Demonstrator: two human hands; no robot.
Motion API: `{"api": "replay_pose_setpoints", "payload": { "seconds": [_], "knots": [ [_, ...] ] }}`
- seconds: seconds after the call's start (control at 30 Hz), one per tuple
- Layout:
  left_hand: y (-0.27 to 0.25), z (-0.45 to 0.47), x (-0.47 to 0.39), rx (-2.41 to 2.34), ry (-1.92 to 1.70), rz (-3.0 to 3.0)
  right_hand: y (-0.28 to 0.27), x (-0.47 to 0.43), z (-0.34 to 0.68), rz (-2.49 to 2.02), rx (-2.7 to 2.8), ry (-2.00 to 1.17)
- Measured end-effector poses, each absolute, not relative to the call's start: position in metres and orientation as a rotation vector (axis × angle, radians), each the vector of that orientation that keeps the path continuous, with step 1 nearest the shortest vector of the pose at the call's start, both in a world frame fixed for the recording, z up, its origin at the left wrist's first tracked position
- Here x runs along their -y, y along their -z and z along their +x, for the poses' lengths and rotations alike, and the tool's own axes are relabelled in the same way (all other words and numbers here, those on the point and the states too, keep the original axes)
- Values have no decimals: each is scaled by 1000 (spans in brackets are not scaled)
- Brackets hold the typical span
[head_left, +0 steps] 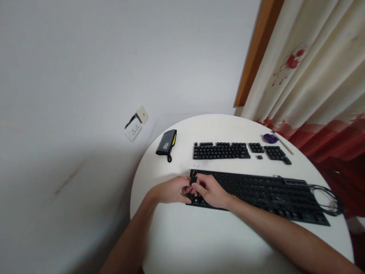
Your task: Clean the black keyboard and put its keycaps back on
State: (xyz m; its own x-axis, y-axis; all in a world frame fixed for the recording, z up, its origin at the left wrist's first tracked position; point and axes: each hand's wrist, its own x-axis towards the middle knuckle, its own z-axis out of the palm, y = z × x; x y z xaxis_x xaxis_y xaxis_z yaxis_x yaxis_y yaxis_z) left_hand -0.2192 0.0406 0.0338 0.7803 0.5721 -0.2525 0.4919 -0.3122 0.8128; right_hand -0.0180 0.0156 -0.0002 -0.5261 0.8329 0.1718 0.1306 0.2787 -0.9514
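Note:
Both hands meet over the left end of a black keyboard (pixel 265 194). Between them is what looks like a wire keycap puller (pixel 193 180), its black grip pinched and its thin wire prongs pointing away from me. My right hand (pixel 212 189) closes its thumb and fingers on the grip from the right. On the other side, my left hand (pixel 171 190) has its fingers curled against the same tool. A shiny ring-like loop shows by the left fingers; whether it belongs to the tool I cannot tell. Loose black keycaps (pixel 219 151) stand grouped in keyboard order behind the keyboard.
A dark grey pouch (pixel 167 142) lies at the table's back left. At the right are more keycaps (pixel 275 153), a purple lump (pixel 270 138), a slim pale stick (pixel 283 144) and a coiled cable (pixel 330 201). Wall and curtain (pixel 313 76) border the round white table (pixel 182 236).

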Motion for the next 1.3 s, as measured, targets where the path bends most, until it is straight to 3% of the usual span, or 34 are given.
{"api": "replay_pose_setpoints", "payload": {
  "seconds": [0.1, 0.43, 0.7, 1.0, 1.3],
  "knots": [
    [-38, -219, -42, -799, -136, 2012, 2, -17, -18, -865, 1771, -1332],
    [-46, -202, -41, -1067, -643, 2163, 5, -16, -14, -1018, 1556, -950],
    [-40, -203, -42, -1054, -714, 2204, 8, -17, -12, -1053, 1637, -788],
    [-36, -201, -41, -1064, -759, 2108, 7, -22, -15, -1006, 1343, -1090],
    [-43, -193, -35, -1022, -656, 2494, 12, -27, -17, -1050, 1226, -1157]
  ]
}}
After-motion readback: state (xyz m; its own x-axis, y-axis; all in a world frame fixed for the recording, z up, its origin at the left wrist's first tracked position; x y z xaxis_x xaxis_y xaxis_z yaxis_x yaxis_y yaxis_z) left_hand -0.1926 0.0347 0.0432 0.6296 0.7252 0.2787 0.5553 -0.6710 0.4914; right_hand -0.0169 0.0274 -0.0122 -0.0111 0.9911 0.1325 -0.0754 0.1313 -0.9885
